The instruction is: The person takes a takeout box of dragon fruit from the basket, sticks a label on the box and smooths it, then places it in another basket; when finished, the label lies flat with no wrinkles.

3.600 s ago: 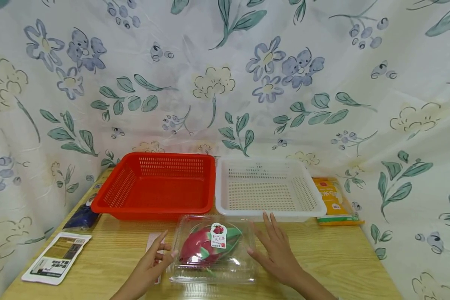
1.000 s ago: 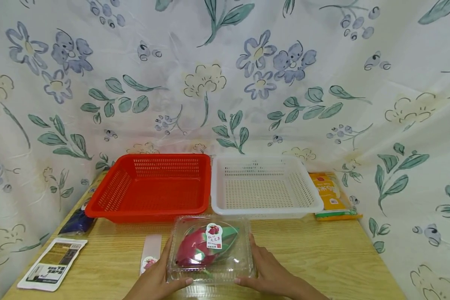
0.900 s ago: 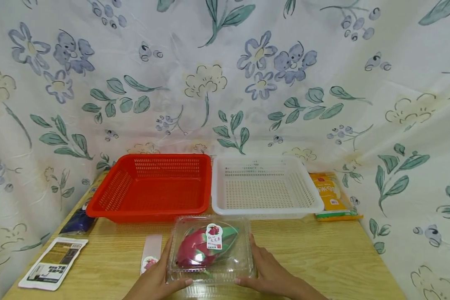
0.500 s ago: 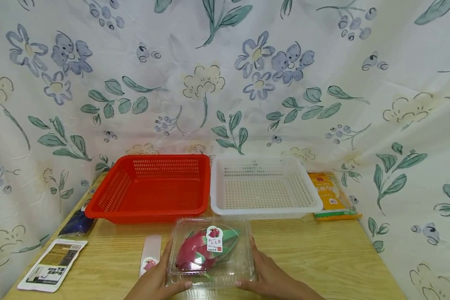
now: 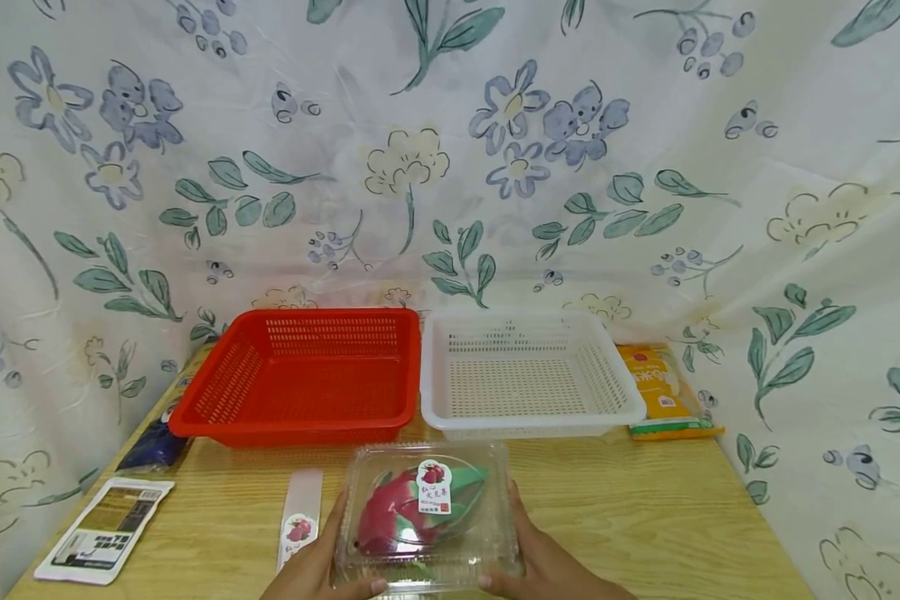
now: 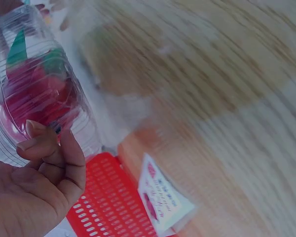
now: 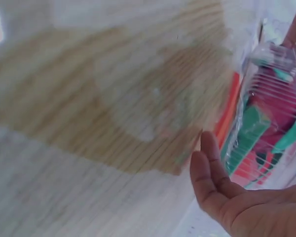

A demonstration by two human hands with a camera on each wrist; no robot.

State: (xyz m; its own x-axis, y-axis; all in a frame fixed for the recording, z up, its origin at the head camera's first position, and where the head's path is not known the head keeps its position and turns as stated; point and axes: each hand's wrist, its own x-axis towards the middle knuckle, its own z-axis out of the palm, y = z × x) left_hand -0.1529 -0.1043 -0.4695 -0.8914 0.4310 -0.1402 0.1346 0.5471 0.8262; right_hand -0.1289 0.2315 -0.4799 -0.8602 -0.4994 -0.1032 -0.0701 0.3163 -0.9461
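A clear plastic clamshell box point(image 5: 487, 546) with a red and green dragon fruit point(image 5: 401, 512) inside sits between both hands at the table's front. Its lid carries a white dragon fruit sticker point(image 5: 433, 487). My left hand point(image 5: 311, 571) grips the left side, its thumb along the front edge. From the right, my right hand point(image 5: 543, 554) holds the opposite side with its thumb at the front corner. In the left wrist view, curled fingertips point(image 6: 34, 128) meet the box wall. A pale strip with a dragon fruit sticker point(image 5: 300, 529) lies by the left hand, partly hidden by it.
A red basket point(image 5: 296, 435) and a white basket point(image 5: 532, 425) stand side by side behind the box. A white-edged packet point(image 5: 105, 531) and a dark blue bag point(image 5: 153, 446) lie at the left. An orange bag point(image 5: 656, 387) is at the right, before a floral curtain point(image 5: 450, 208).
Both hands came in from loosely beside the box to grip its sides. Over the last half second the box shifted toward me and slightly right with them.
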